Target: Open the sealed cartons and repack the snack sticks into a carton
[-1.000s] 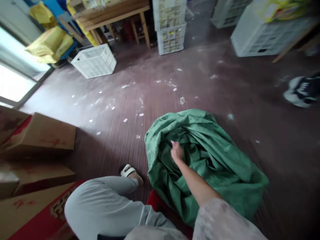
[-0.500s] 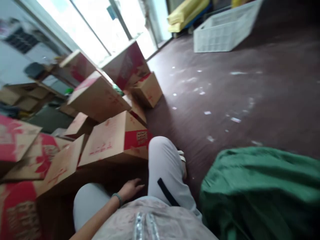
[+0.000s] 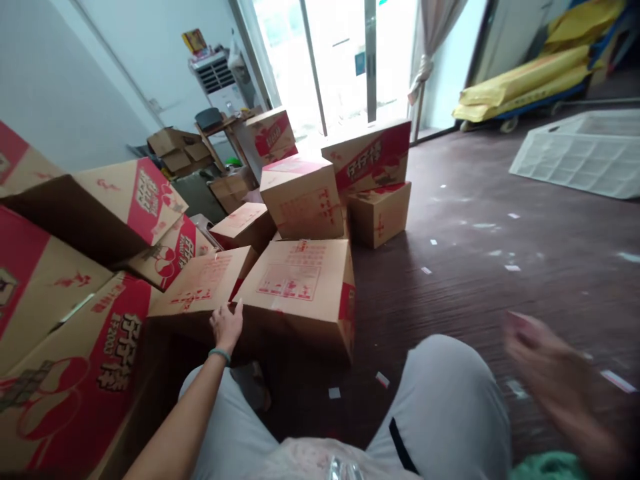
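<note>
Forward from between the grey-trousered knees (image 3: pixel 453 390) has come my left grip (image 3: pixel 227 328), now at two printed tan cardboard cartons, the right one (image 3: pixel 295 277) and the left one (image 3: pixel 203 283), side by side on the dark brown floor (image 3: pixel 400 313). A white slatted plastic crate (image 3: pixel 565 160) sits far right; crumpled green fabric (image 3: pixel 550 465) shows at bottom right. I have the left grip's thumb and fingers apart by the cartons' near edges; my right grip (image 3: pixel 540 357) is blurred above the floor, closed or not I cannot tell. Small white scraps (image 3: pixel 334 393) lie scattered.
</note>
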`<state>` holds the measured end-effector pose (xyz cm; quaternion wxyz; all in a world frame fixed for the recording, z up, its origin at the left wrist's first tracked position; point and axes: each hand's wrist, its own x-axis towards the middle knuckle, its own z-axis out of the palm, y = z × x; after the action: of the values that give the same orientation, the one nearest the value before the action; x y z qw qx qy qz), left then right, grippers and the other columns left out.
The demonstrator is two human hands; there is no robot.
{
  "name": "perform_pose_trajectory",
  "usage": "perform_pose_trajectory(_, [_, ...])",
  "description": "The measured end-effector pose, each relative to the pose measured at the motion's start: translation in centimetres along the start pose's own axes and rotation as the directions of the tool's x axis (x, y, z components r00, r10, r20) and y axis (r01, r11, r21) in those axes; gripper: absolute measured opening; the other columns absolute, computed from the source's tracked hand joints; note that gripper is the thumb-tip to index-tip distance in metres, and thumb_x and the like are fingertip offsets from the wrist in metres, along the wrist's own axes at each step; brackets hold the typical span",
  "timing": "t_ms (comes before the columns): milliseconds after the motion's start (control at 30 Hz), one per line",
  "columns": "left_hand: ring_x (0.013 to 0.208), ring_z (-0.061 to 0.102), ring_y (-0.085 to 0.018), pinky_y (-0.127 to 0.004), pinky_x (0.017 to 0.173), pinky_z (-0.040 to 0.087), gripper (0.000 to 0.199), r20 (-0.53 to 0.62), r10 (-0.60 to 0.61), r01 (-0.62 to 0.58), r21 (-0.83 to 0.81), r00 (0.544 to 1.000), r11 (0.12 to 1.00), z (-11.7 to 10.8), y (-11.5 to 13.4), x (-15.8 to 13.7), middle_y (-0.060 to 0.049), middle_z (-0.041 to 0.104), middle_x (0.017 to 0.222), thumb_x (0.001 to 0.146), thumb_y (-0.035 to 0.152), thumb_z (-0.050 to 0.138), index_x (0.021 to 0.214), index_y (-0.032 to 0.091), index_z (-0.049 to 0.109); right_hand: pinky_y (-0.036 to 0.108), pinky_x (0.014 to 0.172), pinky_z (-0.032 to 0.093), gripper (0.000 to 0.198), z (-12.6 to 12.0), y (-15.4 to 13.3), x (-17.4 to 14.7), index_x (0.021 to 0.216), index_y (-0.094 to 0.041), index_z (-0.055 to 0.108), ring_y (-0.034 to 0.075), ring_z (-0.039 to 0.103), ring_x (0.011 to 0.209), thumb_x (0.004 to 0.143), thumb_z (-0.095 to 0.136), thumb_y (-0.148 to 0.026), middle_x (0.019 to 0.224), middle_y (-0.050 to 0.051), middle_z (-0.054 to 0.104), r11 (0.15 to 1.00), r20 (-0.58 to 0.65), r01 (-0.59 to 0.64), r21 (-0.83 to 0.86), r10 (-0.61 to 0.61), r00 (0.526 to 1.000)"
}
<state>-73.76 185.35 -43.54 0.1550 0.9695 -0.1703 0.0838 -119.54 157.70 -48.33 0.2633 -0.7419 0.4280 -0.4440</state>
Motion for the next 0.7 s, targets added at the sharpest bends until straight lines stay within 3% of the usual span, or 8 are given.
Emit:
perform_pose_trajectory(100, [0.114,0.051,-0.032,-0.043,0.102,0.035,0.048,0.067,0.031,-0.029,-0.024,0.997,0.999,2.0,-0.6,3.2,-0.02,0.06,0.113,0.089,0.049,0.039,0.111,0.012,0.061,0.033,0.093,0.048,0.033,6.9,-8.6,2.6,0.1,-0.022,0.071,0.02,0.062,0.104,0.09,0.039,-0.029,0.109,0.01,0.068,0.984,0.011,0.117,-0.133,-0.117,0.993])
perform_pose_trajectory(200, [0.115,0.049,-0.032,-0.042,0.102,0.034,0.052,0.063,0.042,-0.039,-0.054,0.997,0.998,4.0,0.0,4.4,-0.02,0.058,0.116,0.089,0.05,0.04,0.116,0.009,0.057,0.046,0.1,0.043,0.032,16.1,-15.0,1.7,0.102,-0.022,0.07,0.029,0.052,0.119,0.091,0.041,-0.023,0.119,0.011,0.063,0.955,0.292,0.173,-0.24,-0.099,0.951])
perform_pose_trajectory(267, [0.115,0.048,-0.035,-0.044,0.101,0.034,0.058,0.031,0.008,-0.006,-0.059,0.999,0.998,5.0,0.6,4.7,-0.023,0.055,0.116,0.087,0.054,0.04,0.115,0.005,0.056,0.059,0.1,0.037,0.034,20.9,-16.4,-0.3,0.114,-0.024,0.066,0.038,0.038,0.131,0.088,0.045,-0.02,0.134,0.01,0.053,0.93,0.365,0.152,-0.335,-0.021,0.931])
perform_pose_trajectory(333, [0.111,0.048,-0.036,-0.044,0.098,0.037,0.062,-0.021,-0.028,0.027,-0.028,0.999,0.999,5.8,1.1,5.1,-0.023,0.055,0.112,0.086,0.059,0.04,0.109,0.004,0.058,0.058,0.102,0.036,0.037,23.6,-15.8,-2.3,0.12,-0.021,0.063,0.039,0.032,0.135,0.089,0.043,-0.021,0.138,0.011,0.05,0.903,0.36,0.218,-0.37,-0.077,0.93])
perform_pose_trajectory(433, [0.105,0.051,-0.033,-0.041,0.094,0.04,0.063,-0.091,-0.027,0.033,0.062,0.995,0.998,6.2,1.4,5.6,-0.021,0.056,0.105,0.084,0.064,0.042,0.099,0.006,0.06,0.052,0.103,0.038,0.038,24.3,-13.5,-3.5,0.119,-0.015,0.062,0.036,0.039,0.131,0.088,0.039,-0.022,0.132,0.014,0.055,0.857,0.325,0.338,-0.39,-0.215,0.921])
perform_pose_trajectory(533, [0.099,0.055,-0.031,-0.038,0.086,0.044,0.057,-0.099,0.015,-0.003,0.124,0.995,0.992,5.8,1.9,4.7,-0.017,0.057,0.098,0.086,0.063,0.041,0.094,0.009,0.059,0.044,0.102,0.041,0.035,23.0,-10.7,-1.4,0.11,-0.015,0.063,0.03,0.049,0.124,0.087,0.038,-0.021,0.122,0.013,0.061,0.844,0.3,0.385,-0.373,-0.283,0.911])
perform_pose_trajectory(633, [0.089,0.058,-0.029,-0.035,0.074,0.046,0.049,-0.069,0.099,-0.089,0.128,0.993,0.988,4.9,3.0,0.2,-0.014,0.056,0.091,0.089,0.058,0.038,0.089,0.013,0.058,0.033,0.098,0.044,0.033,21.0,-7.4,3.8,0.106,-0.017,0.064,0.023,0.056,0.115,0.088,0.036,-0.022,0.117,0.011,0.064,0.869,0.312,0.368,-0.33,-0.267,0.912])
perform_pose_trajectory(700, [0.081,0.06,-0.027,-0.035,0.068,0.046,0.044,-0.025,0.161,-0.16,0.025,0.987,0.987,4.3,3.9,-4.7,-0.012,0.057,0.087,0.089,0.056,0.04,0.087,0.016,0.057,0.029,0.092,0.045,0.034,19.3,-5.2,8.2,0.11,-0.018,0.063,0.02,0.06,0.108,0.09,0.036,-0.023,0.116,0.011,0.064,0.882,0.371,0.303,-0.362,-0.162,0.914])
